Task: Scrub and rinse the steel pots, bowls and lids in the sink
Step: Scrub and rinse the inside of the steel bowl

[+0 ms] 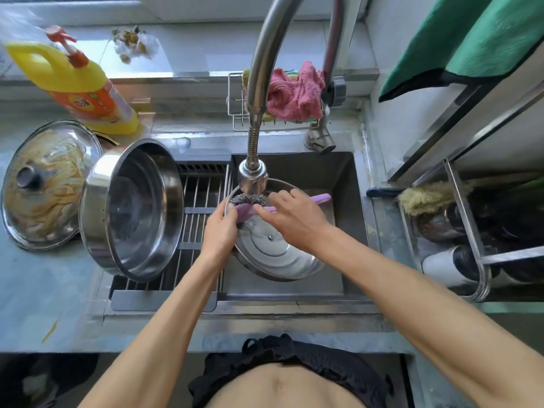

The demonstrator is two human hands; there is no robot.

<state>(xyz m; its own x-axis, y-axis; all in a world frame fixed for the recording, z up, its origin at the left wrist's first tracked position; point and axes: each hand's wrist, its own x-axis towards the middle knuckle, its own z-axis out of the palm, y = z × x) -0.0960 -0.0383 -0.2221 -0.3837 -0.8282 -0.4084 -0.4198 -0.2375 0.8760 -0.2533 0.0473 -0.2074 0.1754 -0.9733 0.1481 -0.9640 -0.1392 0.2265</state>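
Note:
A steel lid [272,254] stands tilted in the sink basin [344,184], its inner side facing me, right under the faucet head [252,178]. My left hand [219,231] grips the lid's left rim. My right hand [291,217] holds a purple-handled scrubber [319,198] whose steel-wool head [245,199] lies against the lid's upper edge. A large steel pot [132,207] lies tipped on its side on the drying rack [200,219]. A soiled steel lid [47,184] leans on the counter at the far left.
A yellow detergent bottle [85,89] stands behind the pot. A wire caddy [235,113] with a pink cloth [294,92] hangs behind the faucet. On the right stands a steel shelf rack [465,219] with a brush and dark cookware; a green cloth [471,39] hangs above it.

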